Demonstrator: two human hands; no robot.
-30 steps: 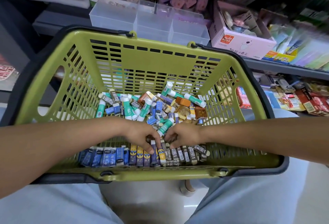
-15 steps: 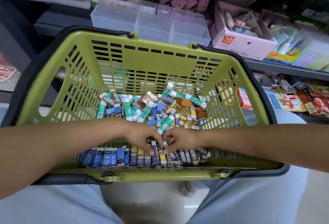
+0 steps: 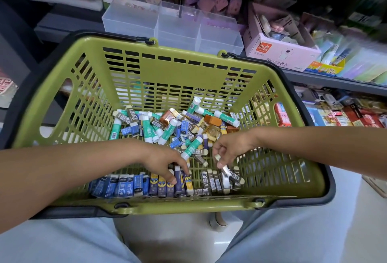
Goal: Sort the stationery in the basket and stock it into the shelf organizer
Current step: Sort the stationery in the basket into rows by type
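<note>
Key relation: a small grey 2B eraser (image 3: 217, 157) is pinched in the grip of the right hand (image 3: 231, 149), just above the grey 2B eraser row (image 3: 217, 181), which lies down-frame of it; the long axes of the row's erasers run up-and-down the frame.
Nearer hand: the grey row is nearer the right hand; the left hand (image 3: 162, 161) is over the neighbouring row.
Left grip: relaxed, nothing clasped; fingertips are pressed on the purple-and-yellow erasers (image 3: 167, 184).
Basket: a green shopping basket (image 3: 178, 68) is carried on the lap.
Sorted contents: along the lower wall, blue erasers (image 3: 119, 186) at lower left, purple-and-yellow at centre, grey 2B to the right.
Unsorted contents: a loose heap of green glue sticks (image 3: 170, 130), erasers and orange pieces is seen at centre.
Shelf organizer: the clear shelf organizer (image 3: 173, 26), upper centre, is judged not yet stocked.
</note>
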